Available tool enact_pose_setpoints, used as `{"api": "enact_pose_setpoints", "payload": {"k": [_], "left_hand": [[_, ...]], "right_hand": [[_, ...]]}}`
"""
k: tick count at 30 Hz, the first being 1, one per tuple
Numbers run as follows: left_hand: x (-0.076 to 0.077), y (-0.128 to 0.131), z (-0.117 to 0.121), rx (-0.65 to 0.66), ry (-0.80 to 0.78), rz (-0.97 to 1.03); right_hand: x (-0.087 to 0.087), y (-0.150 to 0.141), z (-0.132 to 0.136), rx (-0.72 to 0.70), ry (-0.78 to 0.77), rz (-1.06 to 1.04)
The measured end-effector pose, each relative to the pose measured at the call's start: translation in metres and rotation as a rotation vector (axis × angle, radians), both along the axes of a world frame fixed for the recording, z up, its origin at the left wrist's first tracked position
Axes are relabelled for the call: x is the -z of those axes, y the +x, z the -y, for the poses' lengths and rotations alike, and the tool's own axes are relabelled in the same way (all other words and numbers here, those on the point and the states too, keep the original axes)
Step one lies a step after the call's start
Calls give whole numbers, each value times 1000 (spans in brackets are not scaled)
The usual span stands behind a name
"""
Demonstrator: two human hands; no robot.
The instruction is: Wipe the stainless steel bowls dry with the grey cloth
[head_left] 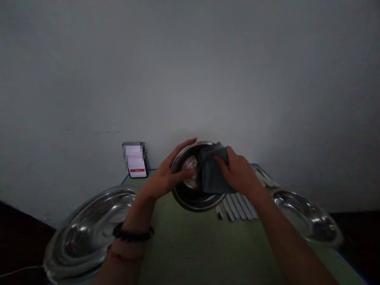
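Observation:
A shiny metal bowl (181, 198) is held up over the table, its inside turned towards me. My left hand (168, 174) grips it at the left, with the thumb reaching into the bowl and the fingers behind the rim. My right hand (237, 170) is closed on a grey cloth (214, 176), which lies against the right part of the bowl's inside and rim. The cloth hides that side of the bowl.
Large metal basins stand on the left (59, 245) and on the right (323, 221) of the green table (190, 253). Several pale, flat-handled utensils (239, 208) lie in a row behind my right forearm. A lit phone (137, 160) leans against the wall (190, 71).

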State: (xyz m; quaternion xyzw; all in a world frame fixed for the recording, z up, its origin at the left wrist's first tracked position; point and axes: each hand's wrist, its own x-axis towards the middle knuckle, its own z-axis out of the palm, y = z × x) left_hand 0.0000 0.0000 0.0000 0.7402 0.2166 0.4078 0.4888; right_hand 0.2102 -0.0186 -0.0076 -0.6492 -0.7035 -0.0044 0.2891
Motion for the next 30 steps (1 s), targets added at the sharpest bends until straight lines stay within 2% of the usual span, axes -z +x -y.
{"api": "enact_pose_setpoints", "payload": {"k": [3,6,9,12,14,18,21,23,27,30], "left_hand": [[5,10,-5,-94,104,187],[8,22,-3,-166,256,289],[8,34,3,-230,363,303],[6,33,4,-297,357,329],[4,24,2,-256,271,288],[0,3,-2,4,15,62],[0,-1,-3,70,-29,35],[1,4,-3,15,30,125],[3,20,2,-207,260,258],[1,24,4,-258,337,255]], "right_hand": [[2,-1,-4,99,98,-134],[4,-2,-6,177,179,-280],[6,-4,-6,167,174,-338],[4,-3,-5,113,128,-298],[2,-2,-3,105,86,-220],[-4,0,2,37,-21,11],[-3,-1,2,37,-19,59],[0,-2,0,91,21,-18],[5,-6,-5,157,91,-232],[5,-8,-4,145,64,-264]]}}
